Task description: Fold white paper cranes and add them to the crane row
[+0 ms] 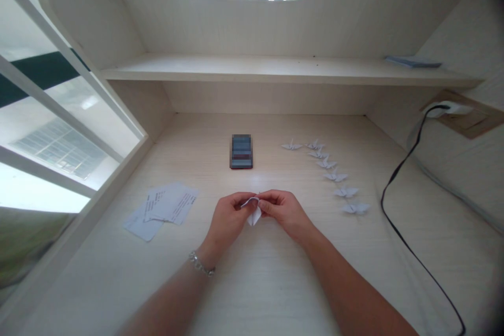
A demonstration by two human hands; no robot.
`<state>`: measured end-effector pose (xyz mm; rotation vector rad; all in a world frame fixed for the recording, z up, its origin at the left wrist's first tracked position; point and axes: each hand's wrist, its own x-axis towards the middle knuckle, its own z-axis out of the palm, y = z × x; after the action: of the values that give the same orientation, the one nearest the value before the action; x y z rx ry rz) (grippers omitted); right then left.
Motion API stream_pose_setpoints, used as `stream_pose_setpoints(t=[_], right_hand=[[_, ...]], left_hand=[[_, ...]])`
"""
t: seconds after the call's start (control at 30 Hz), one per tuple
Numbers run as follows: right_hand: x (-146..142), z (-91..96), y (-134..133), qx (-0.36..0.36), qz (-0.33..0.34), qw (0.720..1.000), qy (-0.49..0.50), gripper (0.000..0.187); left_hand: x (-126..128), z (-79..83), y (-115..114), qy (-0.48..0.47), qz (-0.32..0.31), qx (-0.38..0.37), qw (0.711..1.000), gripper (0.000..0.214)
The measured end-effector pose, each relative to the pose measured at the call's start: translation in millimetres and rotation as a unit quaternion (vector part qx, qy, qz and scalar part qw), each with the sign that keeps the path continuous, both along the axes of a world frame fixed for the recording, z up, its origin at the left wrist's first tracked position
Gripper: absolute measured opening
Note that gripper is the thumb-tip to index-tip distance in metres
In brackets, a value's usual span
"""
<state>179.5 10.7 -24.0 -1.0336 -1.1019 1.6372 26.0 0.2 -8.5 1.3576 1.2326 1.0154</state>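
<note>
A small piece of folded white paper [254, 212] hangs between my two hands just above the desk [275, 283]. My left hand [227, 216] pinches its left side, fingers closed. My right hand [284, 211] pinches its right side, fingers closed as well. A bracelet circles my left wrist. Beyond my right hand, several finished white paper cranes [334, 175] lie in a curved row on the desk.
A dark phone [241, 151] lies flat ahead of my hands. Loose printed paper sheets [161, 210] lie to the left. A black cable [409, 241] runs from a wall plug [444, 110] across the right side. A shelf [275, 69] overhangs the back, with a blue booklet [413, 62] on it.
</note>
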Motion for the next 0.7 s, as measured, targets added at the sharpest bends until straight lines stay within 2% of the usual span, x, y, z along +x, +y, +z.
stream_pose_setpoints(t=[0.2,0.37,0.57,0.7], right_hand=[[-1.5,7.0,-3.5,0.059,-0.015,0.993,-0.099,0.028],[-3.7,14.1,-8.4,0.141,-0.062,0.969,-0.193,0.019],[-6.0,14.7,-9.7,0.170,-0.107,0.951,-0.237,0.015],[-8.0,15.9,-11.4,0.190,-0.121,0.943,-0.246,0.016]], left_hand=[[1.1,3.0,-0.8,0.014,0.005,0.017,1.000,0.027],[2.5,-0.3,-0.8,-0.002,0.019,0.023,1.000,0.029],[3.3,-6.3,-2.0,-0.004,0.018,0.029,0.999,0.034],[3.4,-5.1,-2.2,-0.032,0.017,-0.004,0.999,0.035]])
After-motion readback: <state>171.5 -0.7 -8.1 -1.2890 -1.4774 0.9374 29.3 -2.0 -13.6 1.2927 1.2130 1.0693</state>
